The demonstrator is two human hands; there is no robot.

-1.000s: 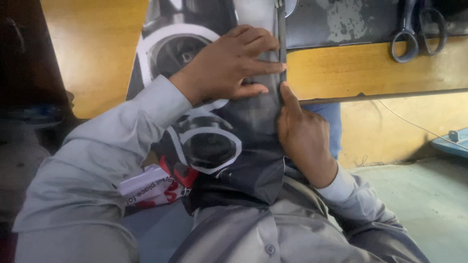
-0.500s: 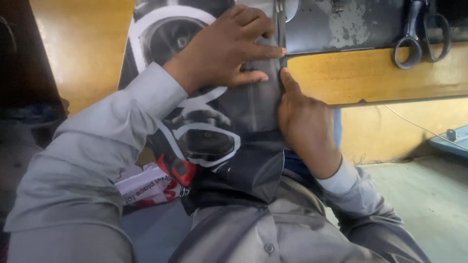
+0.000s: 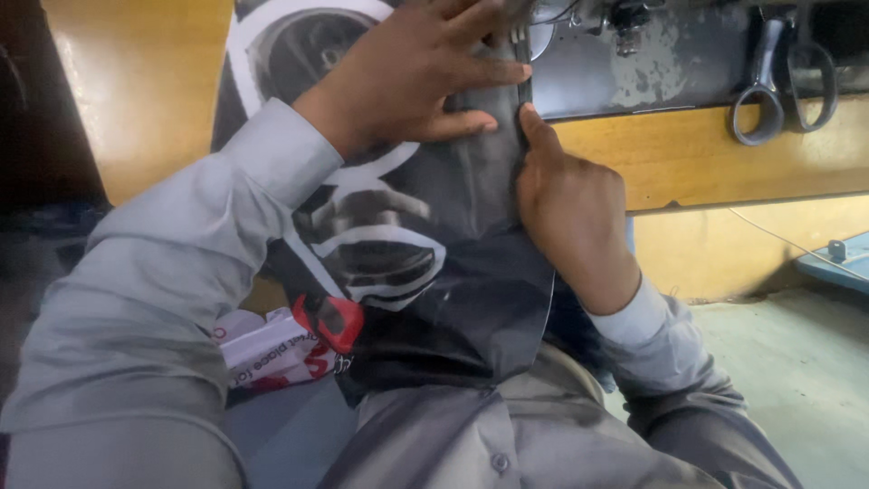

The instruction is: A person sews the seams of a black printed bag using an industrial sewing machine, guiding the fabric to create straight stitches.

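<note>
Change: both hands have crept up the fabric toward the machine head.
Left hand (image 3: 412, 77): flat, fingers spread, pressing printed black fabric (image 3: 425, 263) down.
Right hand (image 3: 570, 204): curled, thumb guiding the edge.
Advice: keep the edge straight, fingertips clear of the needle (image 3: 523, 41).

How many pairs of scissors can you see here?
1: the scissors lie at the upper right, on the grey machine bed above the wooden table edge. Others may be hidden.

Left hand (image 3: 416, 77) flat, right hand (image 3: 570, 195) seemingly curled
</note>
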